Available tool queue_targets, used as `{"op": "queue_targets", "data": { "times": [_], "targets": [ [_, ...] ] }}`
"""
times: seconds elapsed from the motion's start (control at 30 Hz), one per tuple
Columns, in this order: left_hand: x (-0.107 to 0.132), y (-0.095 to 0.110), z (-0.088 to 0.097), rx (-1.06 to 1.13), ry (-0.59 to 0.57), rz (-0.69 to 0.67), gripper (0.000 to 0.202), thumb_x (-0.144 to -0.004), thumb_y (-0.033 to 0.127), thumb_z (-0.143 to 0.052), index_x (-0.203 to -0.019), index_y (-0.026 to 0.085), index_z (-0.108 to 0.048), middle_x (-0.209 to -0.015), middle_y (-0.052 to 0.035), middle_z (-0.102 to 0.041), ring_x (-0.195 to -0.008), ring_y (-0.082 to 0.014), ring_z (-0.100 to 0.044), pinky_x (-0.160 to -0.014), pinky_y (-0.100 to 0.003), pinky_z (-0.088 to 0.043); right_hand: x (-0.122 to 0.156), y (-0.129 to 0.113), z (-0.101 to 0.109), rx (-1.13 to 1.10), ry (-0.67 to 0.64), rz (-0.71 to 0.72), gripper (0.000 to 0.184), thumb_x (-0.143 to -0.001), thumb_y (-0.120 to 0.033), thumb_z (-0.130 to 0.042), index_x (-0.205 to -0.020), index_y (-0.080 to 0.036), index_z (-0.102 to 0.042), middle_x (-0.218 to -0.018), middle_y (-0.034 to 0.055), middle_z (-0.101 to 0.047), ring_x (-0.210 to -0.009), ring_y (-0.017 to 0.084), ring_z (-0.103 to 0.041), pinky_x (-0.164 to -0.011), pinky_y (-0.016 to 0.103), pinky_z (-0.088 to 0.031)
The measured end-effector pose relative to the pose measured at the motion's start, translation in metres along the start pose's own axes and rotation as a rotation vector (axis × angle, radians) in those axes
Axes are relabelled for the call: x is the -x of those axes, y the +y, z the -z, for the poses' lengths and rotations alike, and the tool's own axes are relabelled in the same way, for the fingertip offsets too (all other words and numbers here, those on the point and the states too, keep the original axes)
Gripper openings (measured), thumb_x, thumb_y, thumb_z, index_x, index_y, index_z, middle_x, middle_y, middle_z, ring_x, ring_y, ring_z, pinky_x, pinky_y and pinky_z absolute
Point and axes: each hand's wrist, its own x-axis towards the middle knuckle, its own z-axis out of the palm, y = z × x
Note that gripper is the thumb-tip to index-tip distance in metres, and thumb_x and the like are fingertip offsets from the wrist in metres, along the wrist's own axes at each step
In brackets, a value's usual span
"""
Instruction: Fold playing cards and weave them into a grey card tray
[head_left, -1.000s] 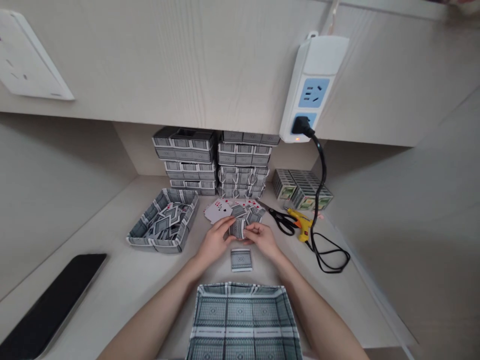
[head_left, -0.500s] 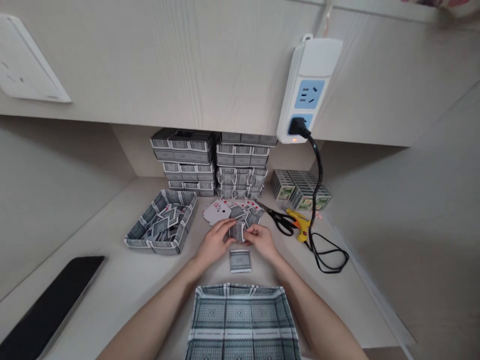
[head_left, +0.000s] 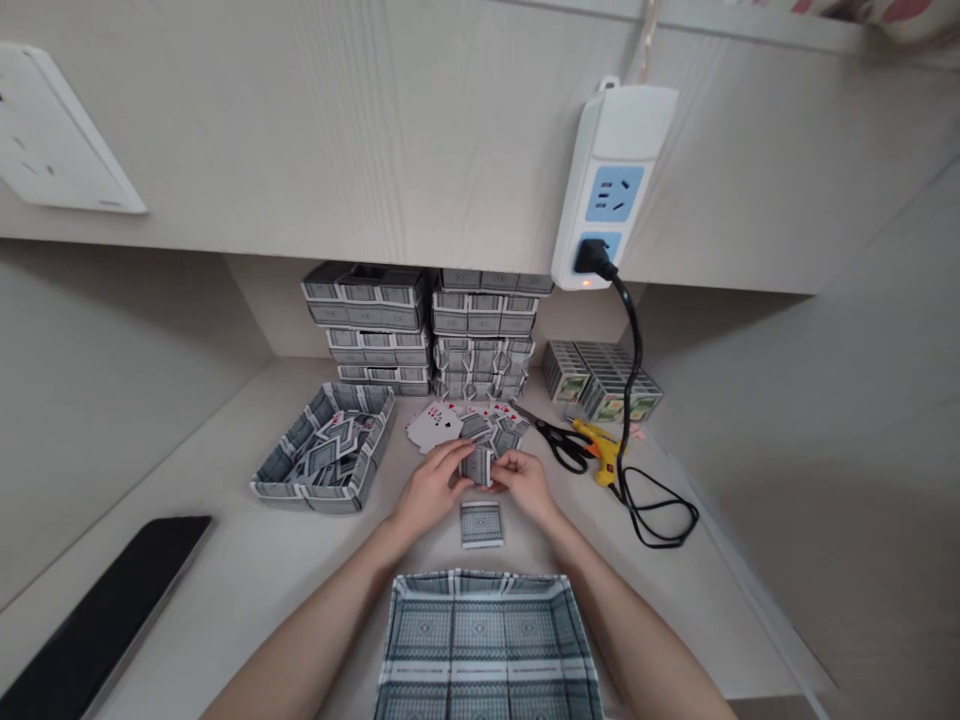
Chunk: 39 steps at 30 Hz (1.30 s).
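Note:
Between my two hands is a playing card (head_left: 477, 464) with a grey patterned back, its edge folded. My left hand (head_left: 435, 482) grips it from the left, thumb below and fingers above. On the other side my right hand (head_left: 524, 482) pinches the card's right edge. Just below lies a folded card piece (head_left: 481, 525), patterned side up. Beyond my hands, loose playing cards (head_left: 435, 427) are spread, some face up and some face down. Closest to me stands an open box (head_left: 480, 630) made of joined cards, partly cut off by the frame's bottom.
A card-made tray (head_left: 310, 497) with folded cards sits at left, beside a black flat object (head_left: 112, 610). Stacked card boxes (head_left: 367, 312) stand behind. Scissors (head_left: 566, 447), a yellow glue gun (head_left: 604, 450) with black cord, and card packs (head_left: 607, 380) are at right. A power strip (head_left: 619, 170) hangs above.
The card between my hands has turned slightly, and its right edge looks more folded. My hands stay nearly in place. The whole view has shifted a little.

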Motion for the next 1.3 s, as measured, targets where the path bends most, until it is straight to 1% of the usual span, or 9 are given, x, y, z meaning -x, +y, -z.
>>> {"op": "queue_targets", "data": {
  "times": [0.17,0.3,0.5,0.7,0.8,1.0,1.17,1.23,1.3],
  "targets": [
    [0.0,0.0,-0.001,-0.02,0.035,0.066,0.043,-0.07,0.019,-0.056,-0.112,0.02,-0.045,-0.113,-0.0064,-0.05,-0.108,-0.0188,-0.045,-0.092,-0.037,-0.04,0.002,0.0,-0.001,-0.023,-0.056,0.088,0.029,-0.064,-0.046,-0.058,-0.071,-0.018,-0.053,-0.054,-0.0004,-0.059,-0.047,0.017,-0.059,-0.051,0.031,-0.05],
    [0.0,0.0,-0.002,-0.022,0.047,0.08,0.043,-0.071,0.023,-0.055,-0.112,0.02,-0.044,-0.114,-0.0071,-0.05,-0.108,-0.02,-0.044,-0.09,-0.038,-0.041,0.004,0.004,-0.003,-0.001,-0.121,0.175,0.033,-0.063,-0.039,-0.063,-0.085,-0.02,-0.049,-0.067,0.0003,-0.06,-0.054,0.016,-0.06,-0.056,0.03,-0.051],
    [0.0,0.0,-0.001,-0.031,0.053,0.048,0.043,-0.072,0.024,-0.054,-0.113,0.02,-0.045,-0.115,-0.0072,-0.05,-0.109,-0.0197,-0.044,-0.091,-0.038,-0.04,0.003,0.009,-0.003,-0.015,-0.205,0.221,0.025,-0.065,-0.031,-0.062,-0.081,-0.021,-0.046,-0.068,-0.0012,-0.058,-0.056,0.013,-0.059,-0.058,0.028,-0.051],
    [0.0,0.0,-0.002,-0.024,0.046,-0.001,0.044,-0.072,0.024,-0.055,-0.114,0.019,-0.045,-0.116,-0.0076,-0.05,-0.109,-0.0197,-0.044,-0.092,-0.039,-0.039,0.002,0.008,0.0,-0.016,-0.233,0.196,0.018,-0.067,-0.029,-0.061,-0.075,-0.02,-0.047,-0.059,-0.0035,-0.058,-0.053,0.011,-0.057,-0.055,0.025,-0.047],
    [0.0,0.001,-0.003,-0.008,0.039,-0.039,0.042,-0.073,0.025,-0.053,-0.114,0.018,-0.046,-0.117,-0.008,-0.051,-0.109,-0.0194,-0.044,-0.092,-0.038,-0.039,0.002,0.003,0.003,-0.025,-0.244,0.157,0.02,-0.065,-0.03,-0.062,-0.069,-0.02,-0.046,-0.056,-0.0039,-0.059,-0.05,0.011,-0.056,-0.053,0.024,-0.045],
    [-0.002,0.005,-0.001,0.007,0.069,-0.055,0.044,-0.075,0.032,-0.052,-0.116,0.02,-0.044,-0.117,-0.0077,-0.05,-0.109,-0.0191,-0.044,-0.092,-0.039,-0.038,0.004,-0.014,0.009,-0.084,-0.216,0.106,0.025,-0.06,-0.036,-0.065,-0.069,-0.019,-0.049,-0.052,-0.0031,-0.059,-0.046,0.012,-0.054,-0.052,0.025,-0.044],
    [-0.004,0.008,0.005,0.015,0.023,-0.061,0.041,-0.077,0.034,-0.049,-0.116,0.022,-0.045,-0.117,-0.0064,-0.05,-0.109,-0.019,-0.043,-0.092,-0.039,-0.038,0.001,-0.018,0.014,-0.048,-0.108,0.056,0.027,-0.063,-0.044,-0.06,-0.067,-0.018,-0.053,-0.048,-0.0026,-0.056,-0.04,0.012,-0.051,-0.044,0.025,-0.04],
    [-0.005,0.006,0.006,-0.014,0.036,-0.019,0.036,-0.08,0.03,-0.044,-0.116,0.023,-0.045,-0.117,-0.0054,-0.051,-0.11,-0.0182,-0.043,-0.093,-0.039,-0.037,-0.002,-0.018,0.017,-0.005,-0.048,0.07,0.028,-0.063,-0.045,-0.059,-0.068,-0.018,-0.055,-0.046,-0.0028,-0.054,-0.036,0.012,-0.048,-0.041,0.024,-0.037],
    [-0.005,0.0,0.007,-0.07,0.094,0.057,0.034,-0.082,0.028,-0.041,-0.115,0.022,-0.045,-0.116,-0.0053,-0.051,-0.111,-0.0178,-0.042,-0.094,-0.038,-0.036,-0.003,-0.019,0.02,0.04,-0.009,0.092,0.027,-0.063,-0.044,-0.059,-0.07,-0.018,-0.056,-0.045,-0.0035,-0.052,-0.035,0.01,-0.045,-0.038,0.023,-0.035]
  ]
}}
